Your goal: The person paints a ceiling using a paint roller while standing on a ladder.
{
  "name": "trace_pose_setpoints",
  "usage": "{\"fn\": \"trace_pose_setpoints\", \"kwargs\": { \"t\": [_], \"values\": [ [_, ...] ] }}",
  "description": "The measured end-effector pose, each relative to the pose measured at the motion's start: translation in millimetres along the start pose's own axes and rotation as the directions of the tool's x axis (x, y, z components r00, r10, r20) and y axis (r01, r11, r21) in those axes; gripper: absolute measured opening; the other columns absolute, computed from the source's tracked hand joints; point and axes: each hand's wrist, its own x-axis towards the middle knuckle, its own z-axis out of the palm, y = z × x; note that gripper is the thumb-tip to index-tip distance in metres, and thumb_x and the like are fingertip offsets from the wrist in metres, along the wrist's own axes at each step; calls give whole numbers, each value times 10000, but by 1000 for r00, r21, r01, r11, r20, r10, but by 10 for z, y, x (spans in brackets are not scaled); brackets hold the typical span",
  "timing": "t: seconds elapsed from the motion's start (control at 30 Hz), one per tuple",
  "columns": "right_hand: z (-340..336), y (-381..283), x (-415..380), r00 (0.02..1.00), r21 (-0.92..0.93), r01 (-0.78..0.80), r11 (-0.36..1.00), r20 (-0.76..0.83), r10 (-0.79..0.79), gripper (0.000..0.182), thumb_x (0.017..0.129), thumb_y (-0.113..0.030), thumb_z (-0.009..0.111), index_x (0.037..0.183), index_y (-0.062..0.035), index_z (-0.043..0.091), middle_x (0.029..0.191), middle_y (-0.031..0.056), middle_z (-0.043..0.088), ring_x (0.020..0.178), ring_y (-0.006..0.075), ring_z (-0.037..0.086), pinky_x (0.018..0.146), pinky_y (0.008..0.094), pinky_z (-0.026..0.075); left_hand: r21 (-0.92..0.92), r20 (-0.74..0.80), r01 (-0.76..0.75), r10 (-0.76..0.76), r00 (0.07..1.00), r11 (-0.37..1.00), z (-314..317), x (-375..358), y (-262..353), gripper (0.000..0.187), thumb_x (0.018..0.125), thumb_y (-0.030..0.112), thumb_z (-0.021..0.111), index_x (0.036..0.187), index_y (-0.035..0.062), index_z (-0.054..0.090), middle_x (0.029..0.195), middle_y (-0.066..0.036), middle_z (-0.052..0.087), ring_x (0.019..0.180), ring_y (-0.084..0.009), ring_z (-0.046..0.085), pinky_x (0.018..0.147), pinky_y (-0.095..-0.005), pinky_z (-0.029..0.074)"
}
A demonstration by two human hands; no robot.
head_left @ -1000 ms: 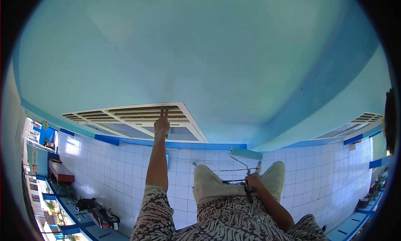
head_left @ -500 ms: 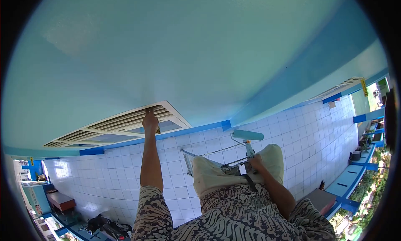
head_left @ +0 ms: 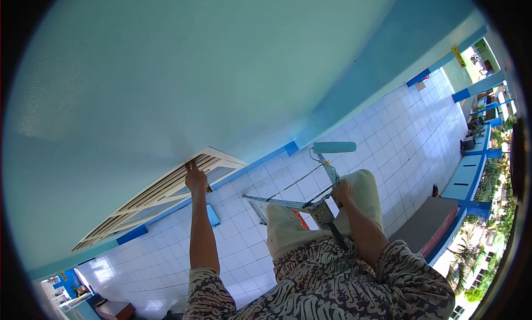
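Teal roller [head_left: 334, 147] in right hand [head_left: 342, 192], handle seemingly hidden, left hand [head_left: 195, 178] on vent [head_left: 160, 193]

Left arm stretched straight up, left hand [head_left: 195, 177] pressed flat against the vent grille [head_left: 166, 190]; right hand [head_left: 342, 191] fisted below it, elbow bent.

paint roller [head_left: 334, 147] | teal sleeve, wire frame, sleeve level above knees | vent grille [head_left: 166, 190] | white slatted, seemingly wall-mounted

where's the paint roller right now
In the head view the roller sits right of centre, its handle gripped in the right hand above the person's knee, with the tiled floor below it.
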Motion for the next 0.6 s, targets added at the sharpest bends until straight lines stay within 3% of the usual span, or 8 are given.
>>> {"fn": "trace_pose_setpoints", "kwargs": {
  "t": [0.13, 0.37, 0.5, 0.57, 0.6],
  "values": [
    [73, -29, -22, 984, -21, 67, 998, -166, -70, 264, 783, -205, 658, 879, 37, 702, 932, 287, 686, 931, 458, 662, 856, 517, 521, 46, 27, -16, 14, 1000, 999, -18, 60, -5, 677, 859, 109, 606, 1500, 197, 406, 1599, -168, 303, 929, -374, 713, 712, -437, 612],
    [-104, -144, 26, 999, 14, -24, 1000, -35, 24, 255, 785, -210, 662, 888, 16, 720, 915, 265, 699, 922, 435, 679, 839, 504, 540, 110, 61, -39, 33, 998, 993, -56, 100, 49, 697, 857, 128, 647, 1500, 202, 390, 1595, -164, 311, 916, -363, 715, 697, -430, 608],
    [-324, -306, -83, 989, 20, -147, 989, 1, 147, 273, 771, -185, 679, 947, 20, 717, 1022, 281, 687, 1005, 457, 654, 879, 515, 529, 145, 68, -50, 41, 997, 988, -130, 37, 90, 729, 858, 168, 694, 1508, 176, 365, 1577, -171, 331, 922, -359, 711, 699, -423, 606],
    [-117, -53, 131, 998, 23, -66, 998, 16, 65, 298, 753, -169, 690, 964, 42, 704, 1060, 300, 671, 1024, 476, 634, 901, 520, 521, 161, 57, -68, 59, 997, 985, -143, 15, 167, 730, 864, 177, 698, 1509, 166, 359, 1565, -181, 341, 923, -364, 708, 706, -425, 604],
    [-82, -26, 108, 998, 56, -31, 998, -53, 34, 280, 730, -145, 698, 916, 65, 698, 962, 309, 677, 957, 467, 654, 876, 524, 528, 150, 56, -75, 67, 996, 986, -147, 4, 159, 733, 865, 180, 702, 1510, 166, 355, 1563, -186, 340, 925, -369, 707, 707, -430, 604]
  ]
}}
